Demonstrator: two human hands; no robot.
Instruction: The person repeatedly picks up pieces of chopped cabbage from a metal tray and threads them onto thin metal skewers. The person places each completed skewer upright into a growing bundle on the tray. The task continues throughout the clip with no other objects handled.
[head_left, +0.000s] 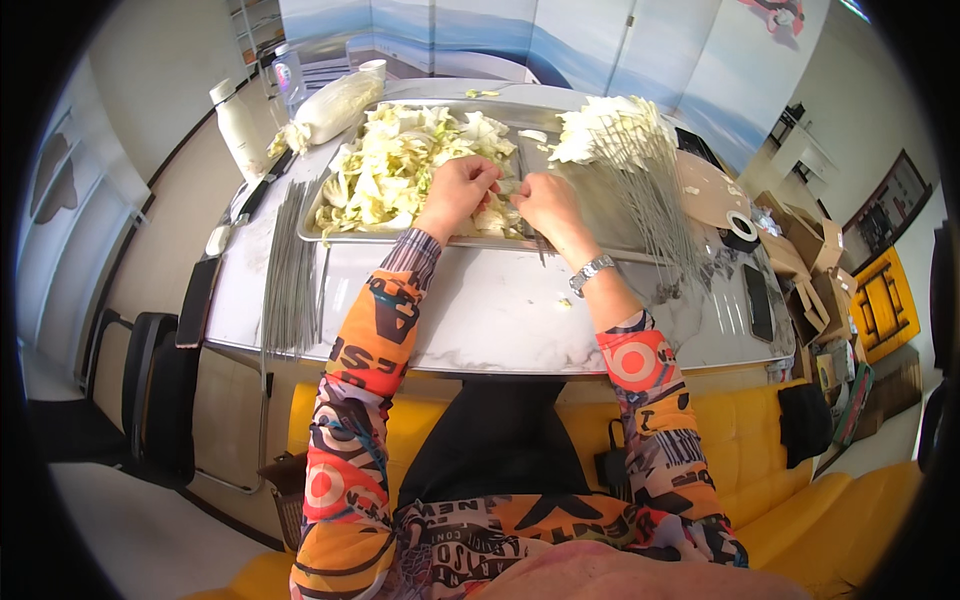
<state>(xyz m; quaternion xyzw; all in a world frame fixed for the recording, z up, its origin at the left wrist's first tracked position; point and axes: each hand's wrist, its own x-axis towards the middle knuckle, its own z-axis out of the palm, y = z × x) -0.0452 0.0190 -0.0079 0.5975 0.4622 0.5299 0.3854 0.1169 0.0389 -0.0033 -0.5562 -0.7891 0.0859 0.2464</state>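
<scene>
My left hand (463, 193) is over a metal tray (309, 225) heaped with torn pale cabbage leaves (397, 165), its fingers curled and thumb and forefinger close together. Just right of it, my right hand (549, 204) is bent inward, fingertips facing the left hand across a small gap. Thin dark rods, probably skewers (541, 251), show below my right hand at the tray edge. Whether either hand grips them or a leaf is hidden by the fingers. In the second tray (600, 199), on the right, lie thin metal skewers (652, 202) with cabbage leaves (611, 127) threaded on their far ends.
Bare skewers (289, 277) lie in a bundle on the left of the marble-patterned table (480, 315). Beyond are a knife (262, 187), a white bottle (238, 131) and a whole cabbage (337, 109). Black tape (739, 232) and a phone (758, 302) are on the right.
</scene>
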